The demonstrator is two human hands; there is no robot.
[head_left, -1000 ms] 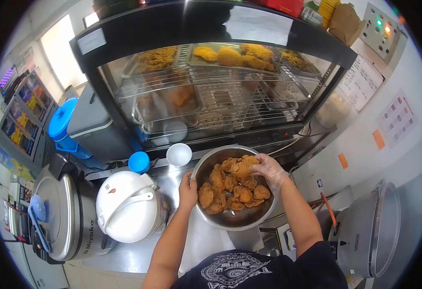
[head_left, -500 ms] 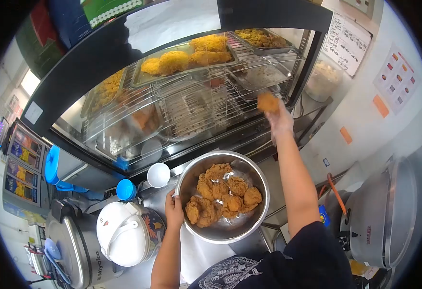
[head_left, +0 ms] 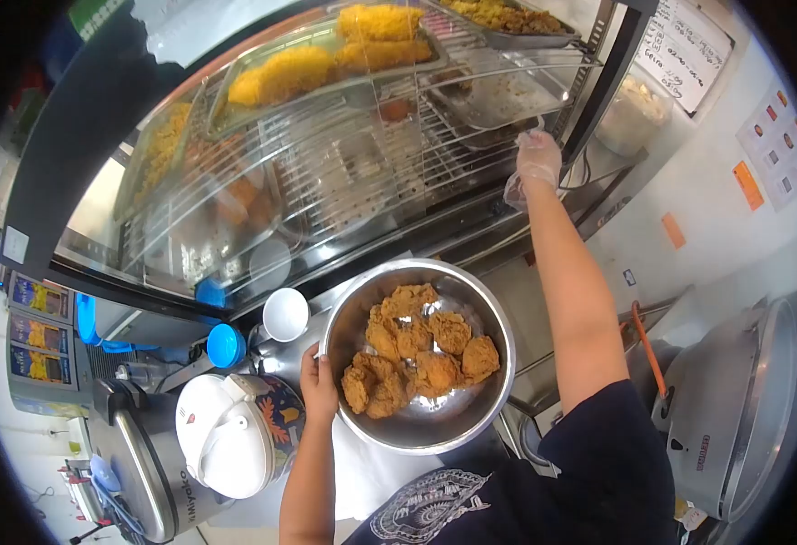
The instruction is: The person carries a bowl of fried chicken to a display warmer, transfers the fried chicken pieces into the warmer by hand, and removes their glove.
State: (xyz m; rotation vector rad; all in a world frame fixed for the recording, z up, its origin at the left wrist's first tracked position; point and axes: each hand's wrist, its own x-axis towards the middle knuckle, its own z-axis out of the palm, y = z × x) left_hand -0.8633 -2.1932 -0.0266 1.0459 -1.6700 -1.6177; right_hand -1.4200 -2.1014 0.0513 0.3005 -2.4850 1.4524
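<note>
A steel mixing bowl (head_left: 498, 400) stands in front of me, with several pieces of fried chicken (head_left: 437, 372) inside. My left hand (head_left: 318, 381) grips its left rim. My right hand (head_left: 538, 165), in a clear plastic glove, reaches out to the right end of the heated display case (head_left: 398, 227), close to a metal tray (head_left: 508, 95) on its rack. Its fingers are curled and turned away from me, so whatever they hold is hidden. Yellow-coated fried pieces (head_left: 285, 74) lie on another tray higher in the case.
Left of the bowl are a white cup (head_left: 286, 314), a blue cup (head_left: 226, 345), a white lidded flask (head_left: 221, 431) and a large Miyako cooker (head_left: 149, 463). A big grey cooker (head_left: 735, 418) is at the right. A whiteboard (head_left: 689, 54) hangs on the wall.
My right hand has moved up and farther toward the case; the fried chicken piece it held is now out of sight. The view has shifted slightly. My left hand stays on the bowl.
</note>
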